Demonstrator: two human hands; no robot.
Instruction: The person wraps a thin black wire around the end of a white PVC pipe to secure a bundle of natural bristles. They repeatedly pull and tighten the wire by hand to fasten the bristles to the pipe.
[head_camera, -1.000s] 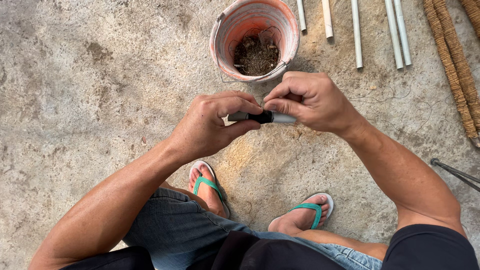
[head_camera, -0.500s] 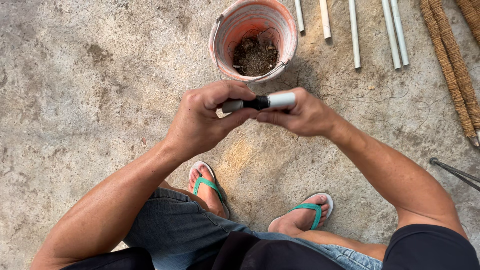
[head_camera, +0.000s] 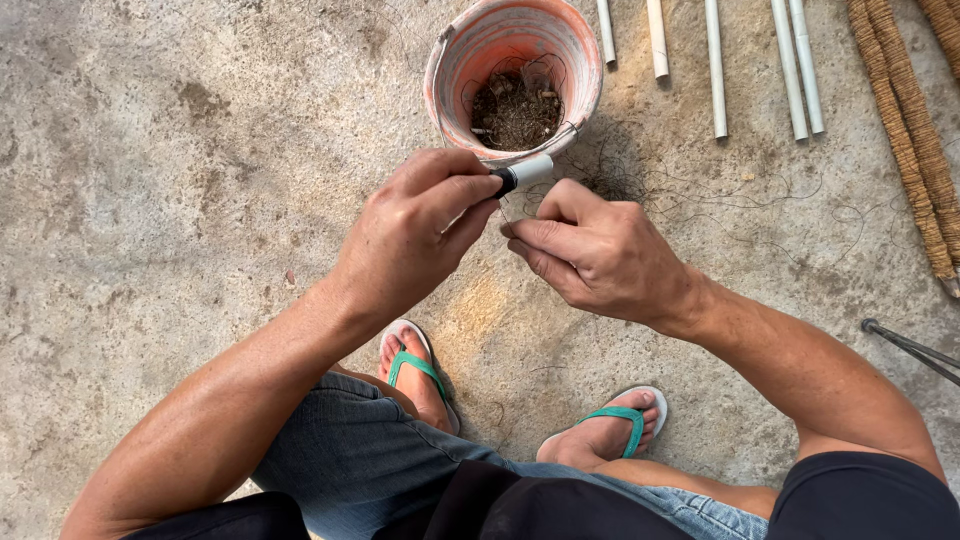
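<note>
A black-and-white marker (head_camera: 522, 174) is pinched in the left hand (head_camera: 415, 232) at frame centre. The right hand (head_camera: 600, 255) is curled just beside it, fingertips pressed together. An orange bucket (head_camera: 455, 60) is seen directly above.

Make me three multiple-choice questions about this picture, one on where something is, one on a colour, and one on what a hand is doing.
1. Where does the bucket stand?
A. On the concrete beyond the hands
B. Between the feet
C. On the person's lap

2. What colour are the sandal straps?
A. Red
B. Green
C. Yellow

3. What is the left hand doing?
A. Lying flat on the ground
B. Reaching into the bucket
C. Gripping a small black and white cylinder

Answers: 1 A, it sits on the ground above both hands. 2 B, both straps are green. 3 C, the fingers close round it while the right hand pinches just beside it.
</note>
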